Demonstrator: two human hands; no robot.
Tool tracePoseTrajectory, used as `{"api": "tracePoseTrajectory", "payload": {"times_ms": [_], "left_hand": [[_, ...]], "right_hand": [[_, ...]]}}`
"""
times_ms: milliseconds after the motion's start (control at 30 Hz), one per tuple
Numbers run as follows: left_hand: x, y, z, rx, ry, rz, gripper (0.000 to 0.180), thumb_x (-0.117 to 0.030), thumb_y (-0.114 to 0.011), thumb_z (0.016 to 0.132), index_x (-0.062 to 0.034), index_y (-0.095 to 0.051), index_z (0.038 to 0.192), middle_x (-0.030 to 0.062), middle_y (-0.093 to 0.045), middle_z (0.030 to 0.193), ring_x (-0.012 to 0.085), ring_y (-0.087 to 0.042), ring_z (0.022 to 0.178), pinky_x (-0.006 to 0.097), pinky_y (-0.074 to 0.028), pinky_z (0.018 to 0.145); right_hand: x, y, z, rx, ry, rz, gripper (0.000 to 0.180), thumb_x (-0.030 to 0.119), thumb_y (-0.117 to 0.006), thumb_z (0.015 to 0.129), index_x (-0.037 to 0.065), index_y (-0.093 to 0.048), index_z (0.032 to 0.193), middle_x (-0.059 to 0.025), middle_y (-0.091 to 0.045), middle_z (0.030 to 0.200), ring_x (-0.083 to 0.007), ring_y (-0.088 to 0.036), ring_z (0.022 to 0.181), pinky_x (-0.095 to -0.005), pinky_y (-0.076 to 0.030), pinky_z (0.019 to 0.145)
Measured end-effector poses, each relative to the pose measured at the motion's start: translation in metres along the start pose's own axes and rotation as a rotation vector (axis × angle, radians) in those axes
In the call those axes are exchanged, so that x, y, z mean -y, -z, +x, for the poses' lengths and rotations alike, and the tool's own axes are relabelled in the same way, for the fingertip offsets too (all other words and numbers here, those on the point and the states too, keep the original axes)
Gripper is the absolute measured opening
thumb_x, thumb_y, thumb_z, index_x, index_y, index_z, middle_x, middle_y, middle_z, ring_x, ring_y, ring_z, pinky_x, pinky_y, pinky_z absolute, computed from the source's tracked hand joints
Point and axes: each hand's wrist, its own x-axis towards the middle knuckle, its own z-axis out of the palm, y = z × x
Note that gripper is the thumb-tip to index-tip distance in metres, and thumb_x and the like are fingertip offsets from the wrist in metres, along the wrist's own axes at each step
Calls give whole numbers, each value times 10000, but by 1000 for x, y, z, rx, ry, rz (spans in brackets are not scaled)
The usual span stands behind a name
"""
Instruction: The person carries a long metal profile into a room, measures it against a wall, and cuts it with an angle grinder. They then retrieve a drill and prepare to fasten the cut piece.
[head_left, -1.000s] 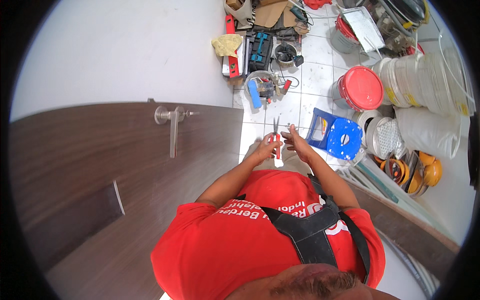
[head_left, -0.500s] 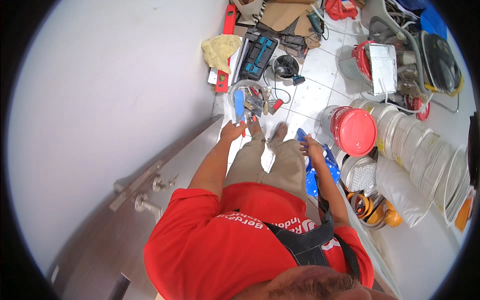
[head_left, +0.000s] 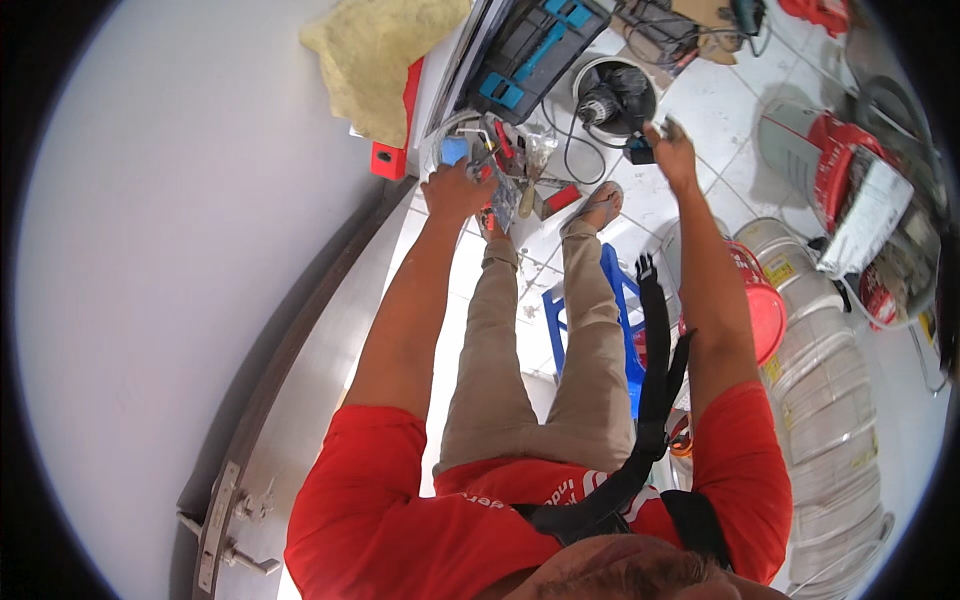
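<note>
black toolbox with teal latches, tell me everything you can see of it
The black boxy toolbox looks like hard plastic, with a long teal handle between two teal latches. It appears shut and lies slanted in the view, partly cut off by the upper edge, beside a round whitish bucket. Neither the left hand nor the right hand touches it.

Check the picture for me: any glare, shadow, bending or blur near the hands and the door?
Head view: glare washes out parts of the white floor; head view: shade darkens the wall along the door, whose edge bows; head view: the rim goes black; head view: finger detail looks soft on the left hand and right hand.
</note>
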Motion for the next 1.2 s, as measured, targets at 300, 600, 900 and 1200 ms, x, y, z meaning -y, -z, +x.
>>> {"api": "tracePoseTrajectory", "payload": {"times_ms": [300,600,900,1200], "left_hand": [[-26,-38,60,87,47,94,787,-633,-594,738,-54,-598,1271,196,-574,1214,326,-558,1153,512,-389,982],[-22,-46,69,37,119,-8,801,-658,-596,765,-75,-561,1313,192,-514,1309,338,-497,1228,498,-357,1029],[-33,-48,57,228,182,-44,1121,-809,-598,668,-109,-304,1493,244,-315,1492,403,-323,1377,549,-218,1134],[-44,-73,89,147,282,54,1169,-666,-759,597,-86,-277,1491,220,-420,1346,370,-420,1281,485,-346,1044]], "right_hand": [[-18,-68,114,245,-59,-518,691,528,-649,800,-97,-622,1093,-302,-641,1091,-391,-619,1071,-401,-475,933],[-23,-61,79,27,231,-138,362,232,-652,836,-40,-586,1066,-268,-669,966,-442,-640,936,-426,-499,816],[27,20,-21,-128,123,162,283,143,-633,906,-49,-601,1112,-162,-673,1053,-257,-629,936,-348,-459,871],[22,69,-98,-263,-385,1054,337,275,-669,915,29,-599,1135,-89,-664,957,-191,-650,809,-323,-534,711]]}}
